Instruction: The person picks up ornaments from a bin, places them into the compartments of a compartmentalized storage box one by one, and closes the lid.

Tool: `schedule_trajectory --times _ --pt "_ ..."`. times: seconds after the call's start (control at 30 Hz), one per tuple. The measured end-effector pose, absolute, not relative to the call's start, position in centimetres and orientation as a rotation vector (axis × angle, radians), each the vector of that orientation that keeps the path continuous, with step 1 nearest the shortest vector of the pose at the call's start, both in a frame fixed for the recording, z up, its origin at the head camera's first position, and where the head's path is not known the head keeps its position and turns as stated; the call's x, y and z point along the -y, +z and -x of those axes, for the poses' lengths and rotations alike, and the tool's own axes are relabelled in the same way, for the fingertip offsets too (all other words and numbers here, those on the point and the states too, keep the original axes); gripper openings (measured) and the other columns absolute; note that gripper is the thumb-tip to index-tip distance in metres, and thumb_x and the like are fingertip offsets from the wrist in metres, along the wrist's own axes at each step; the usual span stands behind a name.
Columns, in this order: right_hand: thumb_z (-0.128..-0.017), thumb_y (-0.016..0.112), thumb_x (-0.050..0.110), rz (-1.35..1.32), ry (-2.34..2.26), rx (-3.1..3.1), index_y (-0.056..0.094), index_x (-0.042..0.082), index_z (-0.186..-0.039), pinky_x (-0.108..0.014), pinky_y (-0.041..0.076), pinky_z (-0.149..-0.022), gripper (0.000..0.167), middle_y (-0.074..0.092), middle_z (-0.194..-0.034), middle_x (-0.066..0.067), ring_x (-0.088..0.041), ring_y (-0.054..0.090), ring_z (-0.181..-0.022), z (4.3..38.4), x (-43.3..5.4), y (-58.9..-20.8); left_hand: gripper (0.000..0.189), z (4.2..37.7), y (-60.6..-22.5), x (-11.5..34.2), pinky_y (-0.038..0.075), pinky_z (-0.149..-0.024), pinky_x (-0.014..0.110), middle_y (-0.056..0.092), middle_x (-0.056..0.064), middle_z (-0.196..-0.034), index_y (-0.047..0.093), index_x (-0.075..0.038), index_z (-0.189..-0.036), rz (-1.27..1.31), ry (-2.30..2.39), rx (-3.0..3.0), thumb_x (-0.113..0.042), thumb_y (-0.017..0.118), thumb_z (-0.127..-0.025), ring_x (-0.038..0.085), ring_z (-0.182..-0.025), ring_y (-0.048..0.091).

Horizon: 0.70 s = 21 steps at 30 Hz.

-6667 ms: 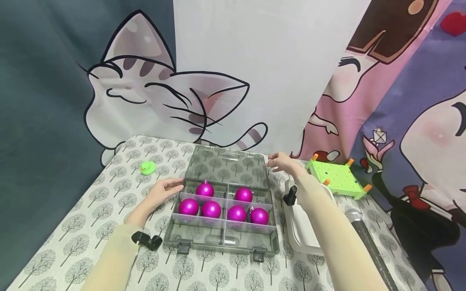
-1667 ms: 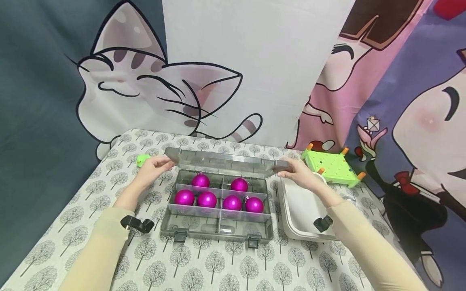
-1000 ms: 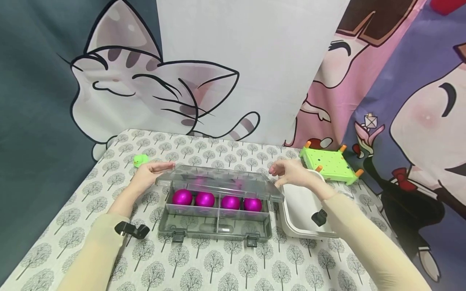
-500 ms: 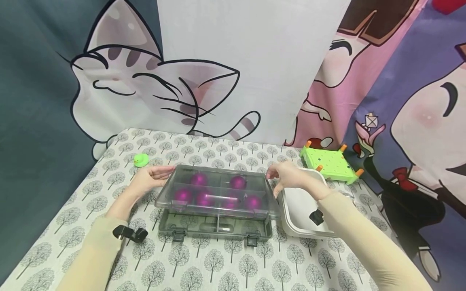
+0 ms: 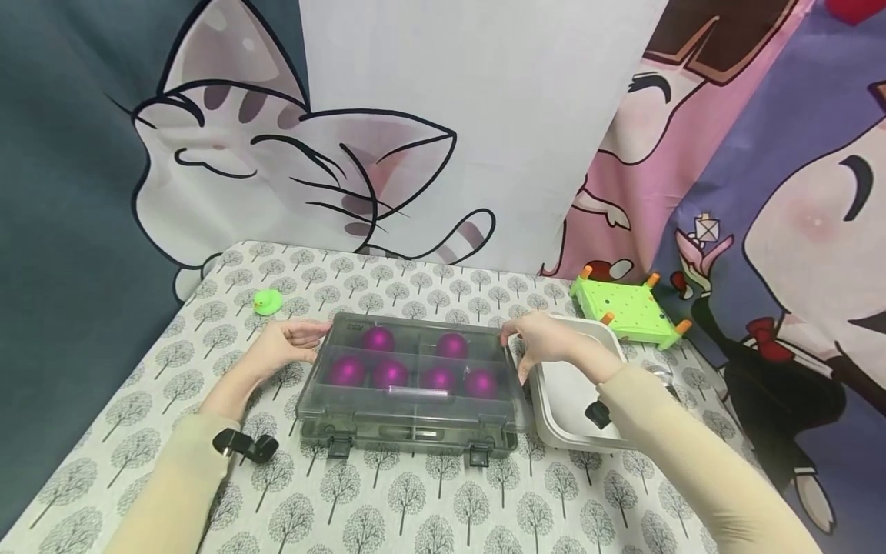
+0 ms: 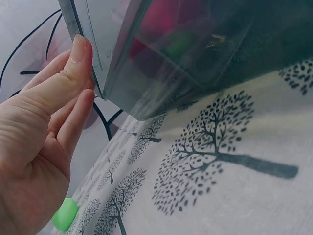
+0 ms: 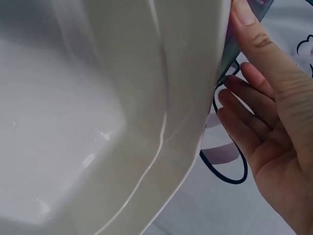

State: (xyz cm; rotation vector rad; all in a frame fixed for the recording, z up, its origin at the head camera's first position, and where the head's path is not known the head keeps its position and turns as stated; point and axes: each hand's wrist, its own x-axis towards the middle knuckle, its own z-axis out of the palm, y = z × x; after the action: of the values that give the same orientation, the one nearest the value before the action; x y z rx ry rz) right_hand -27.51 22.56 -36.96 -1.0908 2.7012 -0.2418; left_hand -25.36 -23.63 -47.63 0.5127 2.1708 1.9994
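Observation:
A smoky see-through compartment box [image 5: 408,438] lies on the table, its hinged lid [image 5: 429,404] lowered over it with the front edge slightly above the base. Several magenta Christmas balls [image 5: 390,375] show through the lid in the back and middle compartments. My left hand [image 5: 277,346] is at the box's left side; in the left wrist view its thumb [image 6: 80,54] touches the lid's edge, fingers fairly straight. At the right side, my right hand [image 5: 543,338] has its thumb and fingertips along the box's edge, fingers loosely bent. Two dark latches [image 5: 339,446] hang at the front.
A white tub [image 5: 567,392] stands close to the box's right side, under my right forearm. Behind it sits a green pegged toy stool [image 5: 626,308] with orange legs up. A green rubber duck [image 5: 267,302] is at the back left. A microphone [image 5: 661,375] is partly hidden by my right sleeve.
The lid has swung from lying open at the back, up and forward, down over the balls. Both hands followed it and now sit at the box's sides.

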Motion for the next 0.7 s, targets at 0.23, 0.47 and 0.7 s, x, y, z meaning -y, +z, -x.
schedule_trajectory --times 0.23,0.47,0.7 --pt "-0.044 0.096 0.028 1.097 -0.182 -2.694 0.064 0.011 -0.097 -0.030 0.053 -0.073 0.065 0.072 -0.111 -0.009 -0.014 0.058 -0.072 27.2 -22.2 -37.2 0.058 25.3 -47.8 23.7 0.053 -0.090 0.017 0.063 0.007 -0.125 0.054 0.012 -0.125 -0.522 1.985 -2.178 0.010 0.076 -0.072 -0.005 -0.099 0.066" --pt "-0.048 0.095 0.026 1.045 -0.128 -2.675 0.063 0.008 -0.103 -0.023 0.052 -0.063 0.067 0.072 -0.110 -0.010 -0.003 0.052 -0.059 26.7 -21.5 -37.3 0.065 25.2 -48.0 23.8 0.052 -0.092 0.017 0.048 0.027 -0.132 0.049 0.015 -0.127 -0.508 1.913 -2.235 0.004 0.080 -0.071 -0.006 -0.101 0.064" --pt "-0.058 0.092 0.020 1.148 -0.176 -2.608 0.062 0.005 -0.109 -0.033 0.057 -0.079 0.061 0.069 -0.120 -0.013 -0.017 0.066 -0.078 26.8 -22.0 -37.3 0.064 25.0 -47.0 24.5 0.051 -0.093 0.016 0.052 0.025 -0.133 0.054 0.010 -0.128 -0.547 1.735 -2.386 -0.003 0.082 -0.072 0.020 -0.113 0.066"
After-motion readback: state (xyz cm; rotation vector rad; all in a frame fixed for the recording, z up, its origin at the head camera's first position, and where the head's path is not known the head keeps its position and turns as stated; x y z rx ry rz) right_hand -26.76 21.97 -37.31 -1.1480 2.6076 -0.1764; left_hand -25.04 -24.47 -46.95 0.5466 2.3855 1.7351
